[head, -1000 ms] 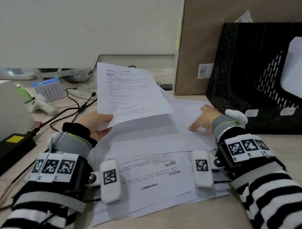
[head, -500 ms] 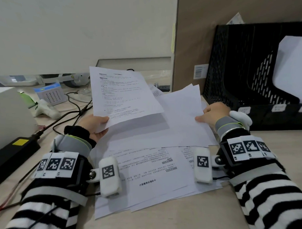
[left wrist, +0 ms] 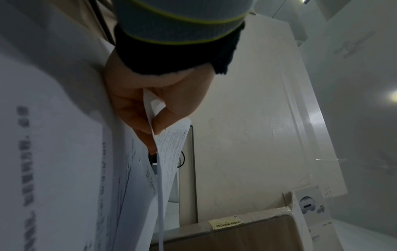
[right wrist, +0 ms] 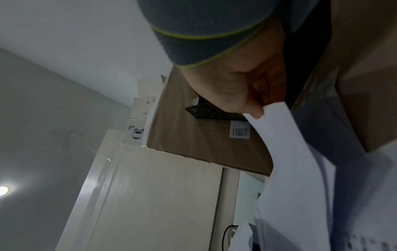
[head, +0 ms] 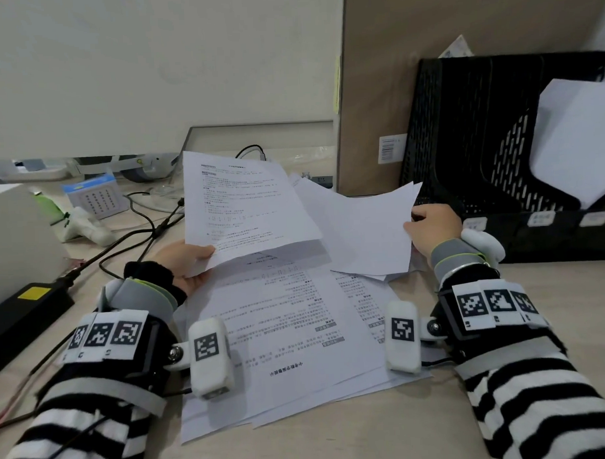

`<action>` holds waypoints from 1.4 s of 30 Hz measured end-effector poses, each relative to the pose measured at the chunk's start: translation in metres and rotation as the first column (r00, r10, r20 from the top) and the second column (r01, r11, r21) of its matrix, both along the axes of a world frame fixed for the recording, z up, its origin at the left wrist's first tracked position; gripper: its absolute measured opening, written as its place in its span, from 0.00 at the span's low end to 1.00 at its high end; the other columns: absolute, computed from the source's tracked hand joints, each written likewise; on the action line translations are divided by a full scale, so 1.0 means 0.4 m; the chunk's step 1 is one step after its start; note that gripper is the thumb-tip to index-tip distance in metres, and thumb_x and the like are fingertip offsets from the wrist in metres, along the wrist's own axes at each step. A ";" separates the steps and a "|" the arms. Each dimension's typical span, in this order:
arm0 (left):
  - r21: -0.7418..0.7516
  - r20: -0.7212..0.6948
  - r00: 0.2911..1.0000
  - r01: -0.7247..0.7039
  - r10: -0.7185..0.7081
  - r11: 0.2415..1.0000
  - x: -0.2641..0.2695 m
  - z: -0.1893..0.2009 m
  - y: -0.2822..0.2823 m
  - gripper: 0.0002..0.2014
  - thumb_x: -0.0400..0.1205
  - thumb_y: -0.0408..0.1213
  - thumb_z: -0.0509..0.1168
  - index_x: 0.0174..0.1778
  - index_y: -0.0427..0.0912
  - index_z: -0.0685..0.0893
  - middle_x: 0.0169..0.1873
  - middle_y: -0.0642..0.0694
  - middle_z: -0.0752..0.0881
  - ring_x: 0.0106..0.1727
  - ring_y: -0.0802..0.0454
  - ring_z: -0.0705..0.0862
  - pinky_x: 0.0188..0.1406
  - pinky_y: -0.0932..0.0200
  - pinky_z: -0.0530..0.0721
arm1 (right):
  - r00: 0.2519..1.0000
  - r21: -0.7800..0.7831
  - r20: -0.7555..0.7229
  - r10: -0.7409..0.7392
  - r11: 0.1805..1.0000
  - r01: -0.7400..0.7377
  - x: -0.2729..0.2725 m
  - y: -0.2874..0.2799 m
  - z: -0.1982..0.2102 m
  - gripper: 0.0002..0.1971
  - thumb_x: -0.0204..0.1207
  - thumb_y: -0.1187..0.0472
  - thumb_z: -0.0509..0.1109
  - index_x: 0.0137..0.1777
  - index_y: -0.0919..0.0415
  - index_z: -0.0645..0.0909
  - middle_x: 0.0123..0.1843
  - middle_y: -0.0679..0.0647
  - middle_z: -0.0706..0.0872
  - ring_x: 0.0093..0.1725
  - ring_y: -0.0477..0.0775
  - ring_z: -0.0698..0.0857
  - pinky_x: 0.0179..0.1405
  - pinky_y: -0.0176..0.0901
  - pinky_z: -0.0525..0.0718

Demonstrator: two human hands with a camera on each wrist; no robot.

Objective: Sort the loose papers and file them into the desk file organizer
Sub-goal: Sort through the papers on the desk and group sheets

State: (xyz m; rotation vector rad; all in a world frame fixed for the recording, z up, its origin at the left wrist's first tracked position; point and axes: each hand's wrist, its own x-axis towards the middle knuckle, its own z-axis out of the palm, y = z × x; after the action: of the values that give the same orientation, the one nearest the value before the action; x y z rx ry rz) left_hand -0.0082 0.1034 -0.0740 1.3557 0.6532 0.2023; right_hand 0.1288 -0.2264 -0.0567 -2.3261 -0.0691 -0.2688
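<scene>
My left hand (head: pixel 192 264) pinches the lower left corner of a printed sheet (head: pixel 242 207) and holds it up over the desk; the left wrist view shows the thumb and fingers (left wrist: pixel 150 122) clamped on that sheet (left wrist: pixel 169 147). My right hand (head: pixel 431 228) grips the right edge of a small bundle of blank-faced sheets (head: pixel 362 227), lifted off the pile; the right wrist view shows the thumb (right wrist: pixel 247 105) on those sheets (right wrist: pixel 300 161). A loose pile of printed papers (head: pixel 291 332) lies between my forearms. The black mesh file organizer (head: pixel 479 137) stands at the right with a white sheet (head: pixel 579 140) in one slot.
A brown cardboard box (head: pixel 391 71) stands behind the papers, left of the organizer. Black cables (head: pixel 133 235), a black power brick (head: pixel 26 307), a white box (head: pixel 13 236) and a small blue-and-white calendar (head: pixel 96 195) crowd the left side. The desk edge runs near me.
My right hand went from pressing on the blank sheets to gripping their right edge and lifting them toward the organizer, uncovering printed pages beneath. The left hand keeps holding its sheet up.
</scene>
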 end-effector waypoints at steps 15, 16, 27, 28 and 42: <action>-0.063 0.039 0.999 0.038 -0.036 0.997 -0.010 -0.004 -0.015 0.19 0.86 0.23 0.54 0.73 0.34 0.73 0.47 0.42 0.84 0.44 0.47 0.82 0.24 0.61 0.87 | 0.927 0.274 -0.354 0.123 0.962 -0.024 -0.006 0.017 0.007 0.35 0.72 0.65 0.74 0.79 0.64 0.65 0.69 0.61 0.79 0.64 0.66 0.81 0.61 0.63 0.83; -0.056 0.037 0.999 0.041 -0.039 0.998 -0.009 -0.005 -0.014 0.19 0.86 0.23 0.53 0.73 0.34 0.73 0.47 0.42 0.84 0.44 0.47 0.82 0.24 0.62 0.87 | 0.921 0.294 -0.367 0.128 0.956 -0.016 -0.011 0.019 0.010 0.36 0.72 0.67 0.74 0.79 0.65 0.63 0.70 0.62 0.78 0.64 0.67 0.82 0.60 0.64 0.83; -0.054 0.047 0.997 0.063 -0.060 0.997 -0.009 -0.006 -0.012 0.19 0.86 0.23 0.53 0.74 0.34 0.72 0.49 0.42 0.84 0.45 0.46 0.83 0.28 0.60 0.88 | 0.846 0.523 -0.455 0.278 0.852 0.002 -0.035 0.012 0.050 0.23 0.80 0.66 0.68 0.73 0.66 0.69 0.60 0.62 0.85 0.45 0.58 0.86 0.50 0.52 0.85; -0.051 0.044 0.997 0.062 -0.060 0.997 -0.009 -0.005 -0.013 0.19 0.86 0.23 0.53 0.74 0.35 0.72 0.48 0.42 0.84 0.45 0.46 0.83 0.27 0.60 0.88 | 0.852 0.531 -0.446 0.274 0.847 0.005 -0.036 0.012 0.053 0.25 0.79 0.66 0.69 0.75 0.66 0.67 0.61 0.61 0.83 0.48 0.59 0.85 0.56 0.53 0.84; -0.061 0.060 0.998 0.022 -0.018 0.998 -0.010 -0.002 -0.011 0.18 0.86 0.24 0.54 0.72 0.35 0.74 0.49 0.41 0.84 0.43 0.46 0.83 0.22 0.61 0.86 | 0.756 0.537 -0.575 0.313 0.841 0.060 -0.012 -0.013 0.011 0.12 0.76 0.78 0.65 0.36 0.63 0.73 0.36 0.56 0.80 0.11 0.39 0.67 0.06 0.28 0.57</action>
State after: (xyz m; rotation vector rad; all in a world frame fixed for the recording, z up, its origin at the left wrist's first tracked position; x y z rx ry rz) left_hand -0.0121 0.0992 -0.0749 1.2913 0.5914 0.2043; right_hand 0.1240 -0.2314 -0.0522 -1.7240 0.1684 0.5494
